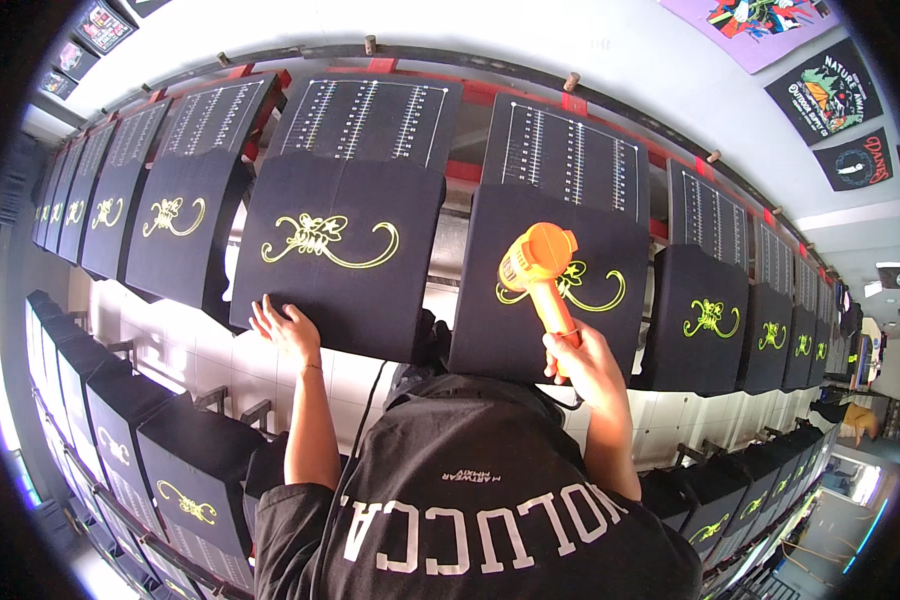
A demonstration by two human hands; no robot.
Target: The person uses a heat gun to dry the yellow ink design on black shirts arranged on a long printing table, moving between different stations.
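My right hand (582,358) grips the handle of an orange heat gun (538,262), held close over a black garment (500,330) stretched on a printing board. The gun's body covers part of that garment's yellow-green swirl print (602,290). My left hand (282,330) rests flat, fingers spread, on the lower left corner of the neighbouring black garment (370,290). That one bears the same swirl print (328,240). My black printed shirt fills the bottom centre of the view.
A long curved row of boards with black printed garments (710,320) runs left and right. A second row (185,470) stands at lower left. A black cable (370,395) hangs between the boards. Printed shirts (830,95) hang on the wall. Another person (855,418) is far right.
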